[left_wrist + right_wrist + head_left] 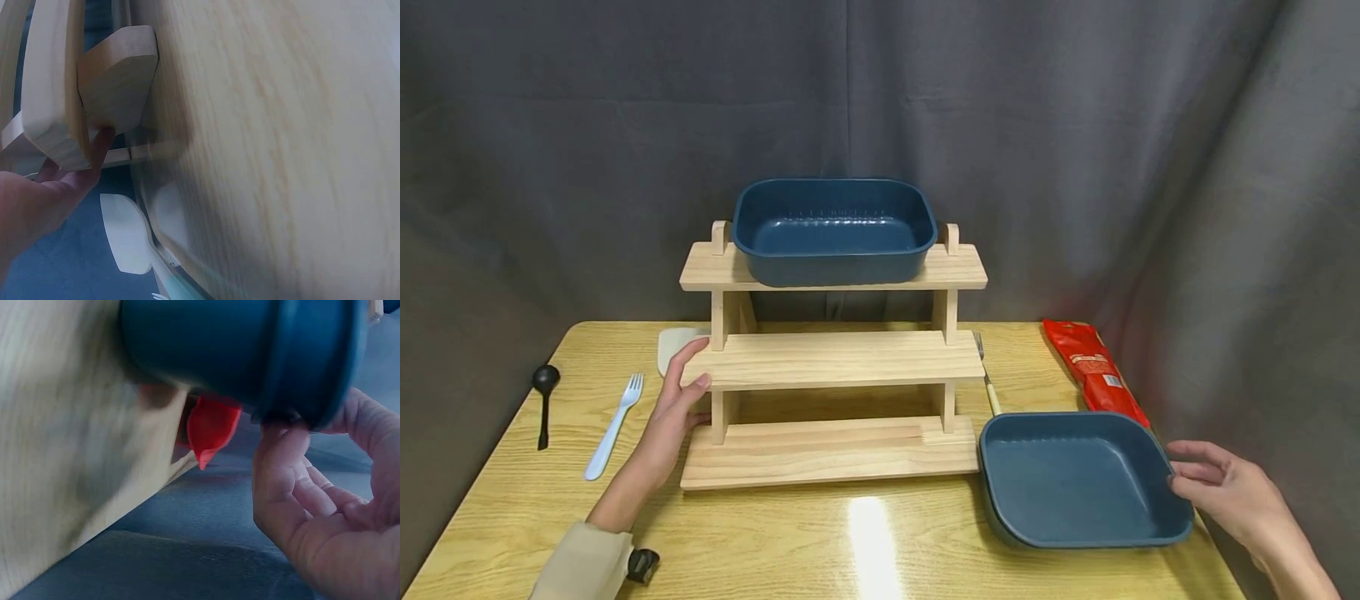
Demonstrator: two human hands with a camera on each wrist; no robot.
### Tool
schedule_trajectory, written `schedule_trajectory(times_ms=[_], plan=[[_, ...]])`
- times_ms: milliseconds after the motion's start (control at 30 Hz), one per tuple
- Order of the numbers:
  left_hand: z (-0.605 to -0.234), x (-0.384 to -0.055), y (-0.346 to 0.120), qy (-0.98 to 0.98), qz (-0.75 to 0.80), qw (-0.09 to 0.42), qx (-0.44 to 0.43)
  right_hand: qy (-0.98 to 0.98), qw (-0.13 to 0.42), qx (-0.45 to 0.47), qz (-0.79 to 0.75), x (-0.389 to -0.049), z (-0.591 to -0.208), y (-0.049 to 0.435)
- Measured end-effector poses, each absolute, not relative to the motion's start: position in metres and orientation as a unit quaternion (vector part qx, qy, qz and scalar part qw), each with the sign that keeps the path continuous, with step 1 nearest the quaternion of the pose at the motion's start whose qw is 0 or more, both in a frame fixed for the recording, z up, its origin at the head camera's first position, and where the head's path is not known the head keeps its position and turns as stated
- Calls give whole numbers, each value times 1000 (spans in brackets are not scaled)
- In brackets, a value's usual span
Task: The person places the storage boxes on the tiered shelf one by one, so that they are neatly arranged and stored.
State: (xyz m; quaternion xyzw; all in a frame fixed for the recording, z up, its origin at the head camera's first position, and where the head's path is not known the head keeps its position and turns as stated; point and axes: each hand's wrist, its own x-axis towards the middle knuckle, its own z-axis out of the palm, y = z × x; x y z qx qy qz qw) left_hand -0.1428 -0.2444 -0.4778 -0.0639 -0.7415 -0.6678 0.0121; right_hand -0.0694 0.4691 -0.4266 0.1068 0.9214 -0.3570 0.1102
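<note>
A three-tier wooden display rack stands mid-table. My left hand grips the left end of its middle shelf; the left wrist view shows the hand around the shelf end. At the rack's right lies a dark blue rectangular basin, its inside facing up. My right hand pinches this basin's right rim. In the right wrist view the fingers of that hand curl at the rim of the basin. Another blue basin sits on the top shelf.
Left of the rack lie a black spoon, a light blue fork and a white spatula head. A metal fork with a pale handle and a red packet lie to the right. Grey curtains surround the table.
</note>
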Motion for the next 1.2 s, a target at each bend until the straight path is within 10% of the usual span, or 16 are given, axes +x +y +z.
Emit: schedule_trajectory(times_ms=[1200], plan=[[-478,-144,-243,-734,-676,13,-63,963,67,23,-259,-61,-423,464]])
